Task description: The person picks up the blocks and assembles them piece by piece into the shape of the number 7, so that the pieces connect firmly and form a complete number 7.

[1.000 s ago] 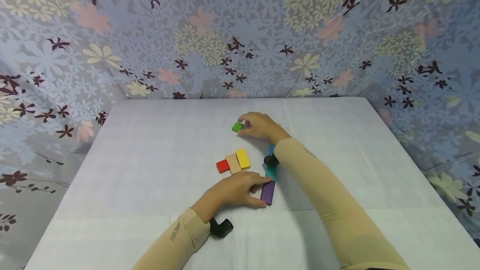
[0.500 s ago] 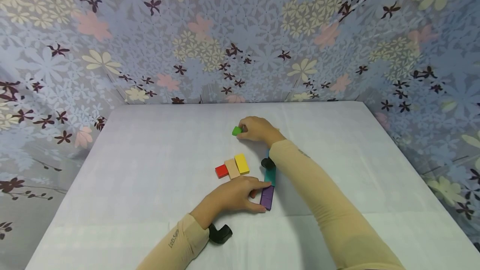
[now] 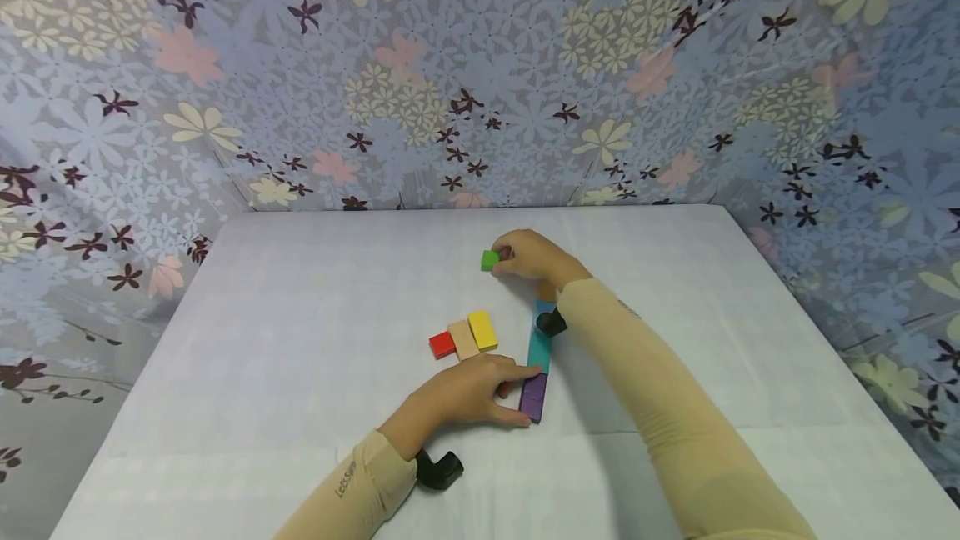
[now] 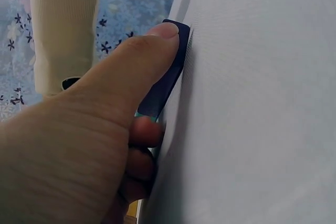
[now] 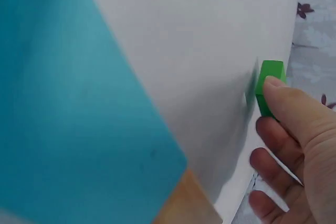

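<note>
My right hand (image 3: 528, 257) pinches a small green block (image 3: 490, 260) between thumb and fingers at the far side of the table. In the right wrist view the thumb lies on the green block (image 5: 270, 80), with the other fingers curled below. My left hand (image 3: 472, 390) holds a purple block (image 3: 533, 398) by its ends, thumb at the near end and index finger where it meets a teal block (image 3: 539, 352). Beyond the teal block the row continues with a blue block (image 3: 544, 306) and an orange-brown block (image 3: 546, 292), partly hidden by the right forearm.
Left of the row, a red block (image 3: 442, 345), a tan block (image 3: 465, 340) and a yellow block (image 3: 483, 330) lie side by side, close above my left hand. A white cloth covers the table (image 3: 300, 315). Flowered fabric (image 3: 450, 65) rises behind it.
My right hand has shifted to the right with the green block, uncovering the orange-brown block's near part. My left hand stays on the purple block.
</note>
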Demonstrator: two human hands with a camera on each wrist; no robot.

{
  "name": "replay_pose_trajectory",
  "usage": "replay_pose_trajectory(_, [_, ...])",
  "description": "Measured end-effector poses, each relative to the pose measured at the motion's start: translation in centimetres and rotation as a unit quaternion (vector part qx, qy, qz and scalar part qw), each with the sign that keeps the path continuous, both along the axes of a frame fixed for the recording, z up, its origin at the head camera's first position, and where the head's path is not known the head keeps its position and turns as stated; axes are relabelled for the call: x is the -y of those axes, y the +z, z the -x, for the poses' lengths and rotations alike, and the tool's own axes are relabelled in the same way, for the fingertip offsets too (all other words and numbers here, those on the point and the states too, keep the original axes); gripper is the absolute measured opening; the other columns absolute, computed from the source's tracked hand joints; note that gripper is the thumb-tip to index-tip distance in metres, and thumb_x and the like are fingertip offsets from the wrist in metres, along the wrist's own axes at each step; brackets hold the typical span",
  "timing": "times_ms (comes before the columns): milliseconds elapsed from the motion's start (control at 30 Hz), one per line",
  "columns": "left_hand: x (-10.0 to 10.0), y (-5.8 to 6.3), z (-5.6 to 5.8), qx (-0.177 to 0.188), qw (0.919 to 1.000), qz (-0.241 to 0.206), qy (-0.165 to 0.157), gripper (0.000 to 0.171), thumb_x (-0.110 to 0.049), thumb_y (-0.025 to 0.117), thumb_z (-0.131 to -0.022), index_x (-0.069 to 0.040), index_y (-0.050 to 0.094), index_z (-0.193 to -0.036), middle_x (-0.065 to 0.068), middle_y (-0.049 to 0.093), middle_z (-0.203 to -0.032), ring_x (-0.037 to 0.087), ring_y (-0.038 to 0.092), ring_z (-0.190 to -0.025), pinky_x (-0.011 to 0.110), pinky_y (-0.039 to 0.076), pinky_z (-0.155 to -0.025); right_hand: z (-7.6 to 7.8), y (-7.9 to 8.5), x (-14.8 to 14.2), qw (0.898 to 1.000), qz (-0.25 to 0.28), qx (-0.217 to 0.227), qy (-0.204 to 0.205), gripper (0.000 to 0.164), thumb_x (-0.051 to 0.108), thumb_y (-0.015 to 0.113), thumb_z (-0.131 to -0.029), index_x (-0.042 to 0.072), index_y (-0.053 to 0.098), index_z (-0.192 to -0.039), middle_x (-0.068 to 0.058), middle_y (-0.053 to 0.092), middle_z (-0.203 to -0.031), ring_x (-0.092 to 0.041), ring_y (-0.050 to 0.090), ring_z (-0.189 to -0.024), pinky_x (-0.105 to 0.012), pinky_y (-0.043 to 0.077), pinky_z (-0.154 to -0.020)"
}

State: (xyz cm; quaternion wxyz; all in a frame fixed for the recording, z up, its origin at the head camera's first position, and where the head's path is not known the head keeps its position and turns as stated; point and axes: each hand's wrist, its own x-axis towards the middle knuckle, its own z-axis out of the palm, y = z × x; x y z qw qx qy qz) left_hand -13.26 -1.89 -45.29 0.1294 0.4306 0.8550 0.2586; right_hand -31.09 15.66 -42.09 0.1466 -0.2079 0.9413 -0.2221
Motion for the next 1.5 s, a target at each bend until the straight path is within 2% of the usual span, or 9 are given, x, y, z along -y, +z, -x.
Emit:
replay_pose_trajectory(200, [0.1,-0.2,-0.2,0.019,0.9998,-0.001,0.010,0.067,-0.051,0.075,-0.084,-0.025,0.055,-0.143,-0.009,0.047,-0.075,0.000,0.041,-0.067,0.014,0.033,-0.060,0.1,0.5,-1.2,1.000,0.008,0.000,-0.024,0.044,0.025,0.071,-0.092,0.006,0.063,-0.131,-0.009,0.066,-0.115,-0.024,0.059,-0.106,-0.040,0.049,-0.097])
replay_pose_trajectory(500, [0.1,-0.6,-0.3,0.029,0.9994,-0.006,0.018,0.066,-0.051,0.076,-0.082,-0.028,0.057,-0.141,-0.009,0.047,-0.075,0.000,0.041,-0.068,0.014,0.034,-0.059,0.5,0.0,-3.7,0.998,0.032,-0.001,-0.063,0.045,0.025,0.070,-0.094,0.005,0.061,-0.133,-0.012,0.065,-0.120,-0.026,0.059,-0.108,-0.042,0.050,-0.097])
replay_pose_trajectory(967, [-0.1,-0.5,-0.4,0.037,0.9990,0.002,0.026,0.065,-0.051,0.076,-0.083,-0.028,0.057,-0.141,-0.009,0.048,-0.077,0.001,0.043,-0.070,0.015,0.034,-0.060,0.7,-0.1,-8.3,0.992,0.013,0.031,-0.118,0.048,0.025,0.063,-0.098,0.001,0.053,-0.139,-0.018,0.060,-0.129,-0.031,0.056,-0.120,-0.047,0.047,-0.103])
replay_pose_trajectory(1233, [-0.2,-0.3,-0.5,0.038,0.9990,-0.005,0.025,0.066,-0.049,0.077,-0.083,-0.025,0.057,-0.141,-0.008,0.047,-0.075,0.000,0.042,-0.069,0.014,0.033,-0.059,0.9,-0.5,-8.7,0.991,-0.009,0.048,-0.127,0.047,0.024,0.061,-0.100,-0.001,0.053,-0.138,-0.020,0.059,-0.131,-0.032,0.056,-0.120,-0.046,0.047,-0.104])
replay_pose_trajectory(1500, [-0.3,-0.4,-0.6,0.028,0.9993,-0.002,0.024,0.065,-0.050,0.076,-0.083,-0.025,0.058,-0.140,-0.009,0.046,-0.075,0.001,0.041,-0.069,0.014,0.033,-0.059,0.7,-0.4,-8.6,0.992,-0.015,0.057,-0.114,0.043,0.021,0.057,-0.102,-0.001,0.052,-0.138,-0.021,0.058,-0.132,-0.033,0.054,-0.123,-0.048,0.045,-0.106])
